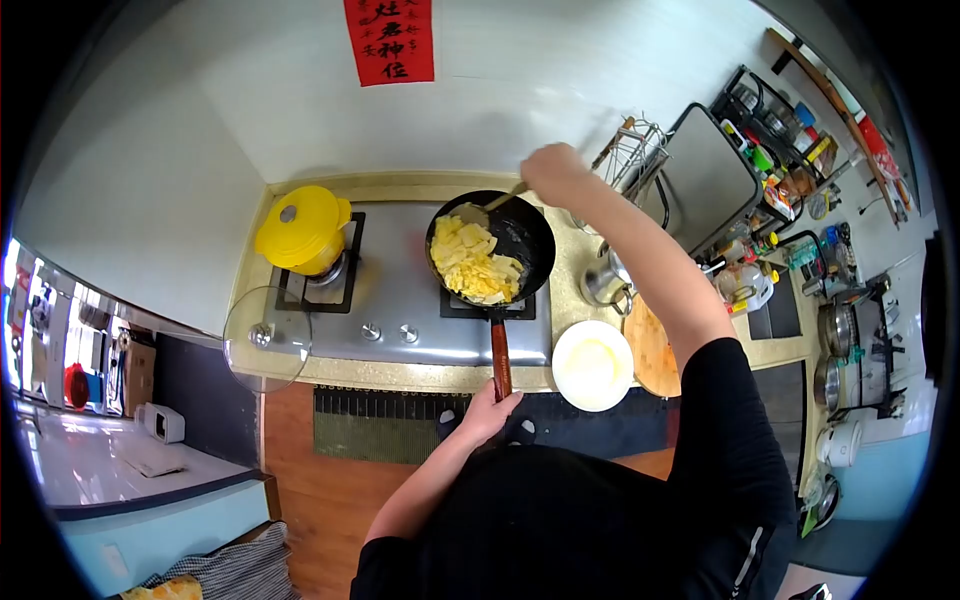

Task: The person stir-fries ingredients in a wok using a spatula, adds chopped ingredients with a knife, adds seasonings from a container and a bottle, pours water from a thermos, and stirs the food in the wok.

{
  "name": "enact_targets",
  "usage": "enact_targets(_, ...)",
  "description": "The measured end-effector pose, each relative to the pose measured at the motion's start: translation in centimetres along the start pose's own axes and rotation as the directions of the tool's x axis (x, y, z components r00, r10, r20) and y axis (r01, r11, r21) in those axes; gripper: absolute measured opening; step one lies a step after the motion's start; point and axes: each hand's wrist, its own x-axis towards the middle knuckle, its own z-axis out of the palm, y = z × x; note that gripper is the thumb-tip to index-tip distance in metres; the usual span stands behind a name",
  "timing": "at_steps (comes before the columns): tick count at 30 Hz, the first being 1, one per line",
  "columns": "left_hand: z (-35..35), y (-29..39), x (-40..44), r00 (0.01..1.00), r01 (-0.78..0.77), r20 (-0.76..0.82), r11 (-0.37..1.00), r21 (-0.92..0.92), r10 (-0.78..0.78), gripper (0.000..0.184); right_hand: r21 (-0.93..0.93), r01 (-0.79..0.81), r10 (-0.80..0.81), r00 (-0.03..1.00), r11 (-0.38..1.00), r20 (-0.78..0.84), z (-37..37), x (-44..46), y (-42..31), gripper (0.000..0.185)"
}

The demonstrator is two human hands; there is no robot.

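Looks like the turning stage: right hand clutching the spatula, left hand wrapped round the pan handle. Next scoop under the yellow food needs a steady pan imo.

Pale yellow, broken-up pieces lie heaped toward the left side of the black pan.

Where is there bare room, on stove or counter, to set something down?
The steel stove top is bare between the yellow lidded pot and the round black pan, behind the silver knobs. Right of the pan is crowded: silver metal pitcher, round white bowl, wooden board.
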Motion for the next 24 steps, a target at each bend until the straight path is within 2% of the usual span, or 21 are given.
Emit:
enact_targets(1,0.0,-0.1,0.1,1.000,-0.001,0.003,1.000,-0.006,0.001,0.023,-0.033,0.079,-0.079,0.997,0.996,-0.019,-1.0,0.5,-1.4,0.008)
enact_targets(3,0.0,-0.1,0.0,1.000,-0.003,0.008,1.000,-0.011,0.003,0.021,-0.079,0.271,-0.280,0.947,0.959,-0.160,-2.4,-0.3,-4.7,0.008)
enact_targets(5,0.0,0.2,-0.1,1.000,-0.010,0.011,1.000,-0.015,0.011,0.021,-0.221,0.378,-0.415,0.896,0.899,-0.158,-1.1,-2.1,-7.1,0.008)
enact_targets(6,-0.1,0.2,-0.1,1.000,-0.010,0.010,1.000,-0.007,0.010,0.020,-0.420,0.482,-0.560,0.825,0.769,-0.080,-2.2,-4.2,-7.8,0.010)
enact_targets(7,-0.1,0.2,-0.1,1.000,-0.009,0.008,1.000,0.000,0.009,0.020,-0.476,0.475,-0.578,0.812,0.740,-0.088,-2.3,-6.0,-8.3,0.012)
enact_targets(9,-0.1,0.1,0.0,1.000,-0.010,0.012,1.000,0.002,0.010,0.022,-0.498,0.498,-0.584,0.811,0.710,-0.022,-3.0,-9.5,-8.1,0.011)
enact_targets(15,-0.1,0.6,-0.1,1.000,-0.002,0.027,0.999,-0.037,0.003,0.024,-0.437,0.404,-0.454,0.891,0.804,-0.011,-6.4,-15.5,-4.7,0.008)
enact_targets(18,-0.2,0.4,0.0,0.999,-0.016,0.032,0.999,-0.050,0.018,0.024,-0.404,0.346,-0.353,0.934,0.847,0.061,-8.2,-16.3,-3.9,0.007)
enact_targets(21,-0.1,0.0,0.1,0.999,-0.019,0.038,0.998,-0.066,0.022,0.024,-0.304,0.364,-0.327,0.930,0.880,0.167,-8.7,-15.9,-4.1,0.007)
enact_targets(24,-0.2,0.1,0.2,0.999,-0.020,0.038,0.997,-0.071,0.022,0.024,-0.295,0.368,-0.320,0.926,0.882,0.199,-6.9,-15.8,-5.4,0.009)
